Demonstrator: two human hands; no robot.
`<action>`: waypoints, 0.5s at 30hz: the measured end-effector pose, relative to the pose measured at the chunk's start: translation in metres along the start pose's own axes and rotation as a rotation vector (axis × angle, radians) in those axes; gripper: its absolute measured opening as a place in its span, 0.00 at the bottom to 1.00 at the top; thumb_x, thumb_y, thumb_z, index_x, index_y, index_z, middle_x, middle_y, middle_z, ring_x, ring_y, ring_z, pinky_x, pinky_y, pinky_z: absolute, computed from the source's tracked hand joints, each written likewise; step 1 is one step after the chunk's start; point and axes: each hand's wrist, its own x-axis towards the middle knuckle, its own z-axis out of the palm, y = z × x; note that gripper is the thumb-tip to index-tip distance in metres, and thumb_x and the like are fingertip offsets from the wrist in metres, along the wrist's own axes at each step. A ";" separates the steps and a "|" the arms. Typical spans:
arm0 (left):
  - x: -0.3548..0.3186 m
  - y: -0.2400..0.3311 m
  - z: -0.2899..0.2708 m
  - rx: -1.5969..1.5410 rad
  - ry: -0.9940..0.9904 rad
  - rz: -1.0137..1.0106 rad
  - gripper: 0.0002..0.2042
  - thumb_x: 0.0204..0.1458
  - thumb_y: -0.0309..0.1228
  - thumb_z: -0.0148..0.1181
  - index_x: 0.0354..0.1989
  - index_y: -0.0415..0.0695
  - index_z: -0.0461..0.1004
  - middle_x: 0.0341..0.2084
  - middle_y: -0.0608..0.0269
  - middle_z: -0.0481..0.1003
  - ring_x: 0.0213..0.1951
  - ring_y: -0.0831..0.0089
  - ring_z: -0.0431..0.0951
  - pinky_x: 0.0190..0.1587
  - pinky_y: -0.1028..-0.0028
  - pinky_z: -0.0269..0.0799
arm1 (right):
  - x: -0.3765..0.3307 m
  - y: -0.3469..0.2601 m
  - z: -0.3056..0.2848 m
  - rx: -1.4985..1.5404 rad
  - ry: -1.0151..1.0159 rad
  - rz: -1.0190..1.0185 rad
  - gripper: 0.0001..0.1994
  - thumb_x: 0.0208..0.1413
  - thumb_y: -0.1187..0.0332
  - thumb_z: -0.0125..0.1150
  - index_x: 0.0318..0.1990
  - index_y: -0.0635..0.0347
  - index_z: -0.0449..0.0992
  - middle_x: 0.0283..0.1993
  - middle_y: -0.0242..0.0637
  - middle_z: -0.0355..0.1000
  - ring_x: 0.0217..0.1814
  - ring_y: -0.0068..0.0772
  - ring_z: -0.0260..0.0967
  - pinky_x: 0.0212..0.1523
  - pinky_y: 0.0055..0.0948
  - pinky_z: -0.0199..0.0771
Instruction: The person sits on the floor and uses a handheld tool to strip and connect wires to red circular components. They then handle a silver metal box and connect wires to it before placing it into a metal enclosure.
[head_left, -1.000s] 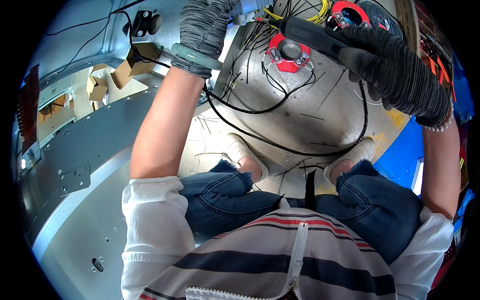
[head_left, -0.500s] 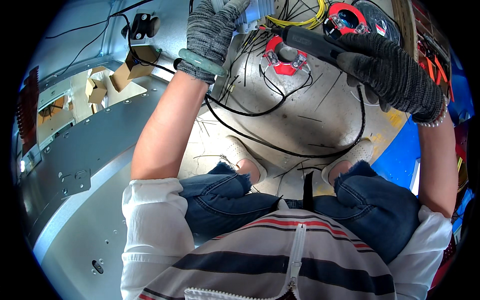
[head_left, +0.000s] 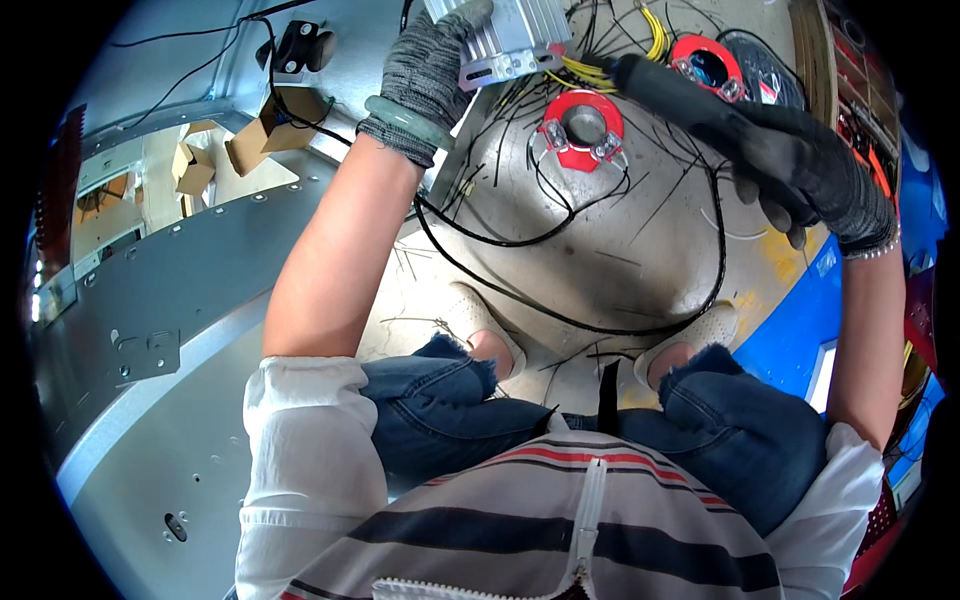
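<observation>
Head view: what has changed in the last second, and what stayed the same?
The left hand now grips a ribbed silver metal box, not seen in it earlier. The right hand keeps holding the black tool, whose tip shifted left, past the red ring. The feet and black cables have not moved.

1. Ribbed metal block: top cut off by upper picture edge.
2. Left hand: fingertips hidden behind block.
3. Black tool: rear hidden inside right hand.
4. Yellow wires: ends indiscernible.
</observation>
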 end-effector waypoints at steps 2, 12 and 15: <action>0.003 -0.004 -0.036 0.161 0.245 -0.016 0.21 0.47 0.34 0.61 0.47 0.38 0.65 0.39 0.53 0.73 0.43 0.59 0.75 0.45 0.61 0.75 | 0.001 -0.018 -0.001 0.101 -0.014 0.037 0.20 0.50 0.58 0.58 0.44 0.64 0.68 0.23 0.35 0.68 0.13 0.19 0.64 0.10 0.17 0.63; -0.017 -0.036 0.029 0.480 -0.061 -0.041 0.21 0.50 0.39 0.57 0.49 0.39 0.66 0.41 0.58 0.72 0.41 0.72 0.73 0.42 0.73 0.72 | 0.051 0.033 0.027 0.426 0.550 0.014 0.21 0.43 0.65 0.66 0.44 0.62 0.69 0.30 0.33 0.70 0.32 0.27 0.69 0.33 0.26 0.72; -0.014 -0.010 0.040 0.650 -0.012 -0.149 0.18 0.50 0.40 0.56 0.41 0.37 0.70 0.34 0.60 0.73 0.37 0.74 0.72 0.41 0.76 0.70 | 0.049 0.016 0.038 0.646 0.526 0.008 0.26 0.40 0.67 0.67 0.49 0.65 0.66 0.40 0.36 0.70 0.37 0.30 0.70 0.38 0.28 0.74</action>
